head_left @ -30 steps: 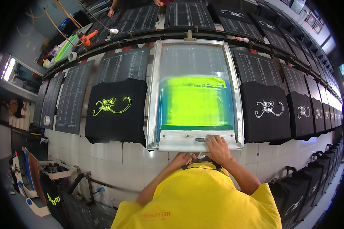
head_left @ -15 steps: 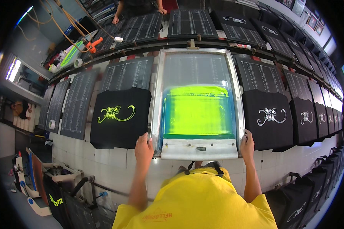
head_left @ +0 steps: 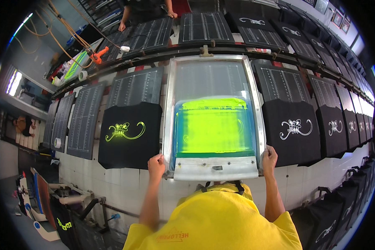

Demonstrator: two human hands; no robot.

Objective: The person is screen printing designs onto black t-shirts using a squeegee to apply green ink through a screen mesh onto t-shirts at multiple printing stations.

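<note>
A metal-framed printing screen (head_left: pixel 167 125) lies in front of me, over the middle board. Bright yellow-green ink (head_left: pixel 214 129) covers the lower part of its mesh, and a pale flap or squeegee-like strip (head_left: pixel 216 168) runs along its near end. My left hand (head_left: pixel 156 166) is closed at the near left corner of the screen. On the opposite side, my right hand (head_left: pixel 269 159) has its fingers curled around the right rail. To the left lies a black shirt (head_left: pixel 129 152) with a yellow-green scroll design; another black shirt (head_left: pixel 293 148) on the right carries a white one. Whatever lies beneath the screen is mostly hidden.
Ruled dark boards (head_left: pixel 86 121) line both sides of a long rail (head_left: pixel 150 54). Across it stands a person whose hand (head_left: pixel 172 14) is near a board. An orange tool (head_left: pixel 99 55) hangs from cables at the far left. More shirts (head_left: pixel 335 127) continue rightward.
My left fingers, raised along the frame before, are now curled in at its corner. The right hand keeps its hold. The whole view has shifted slightly.
</note>
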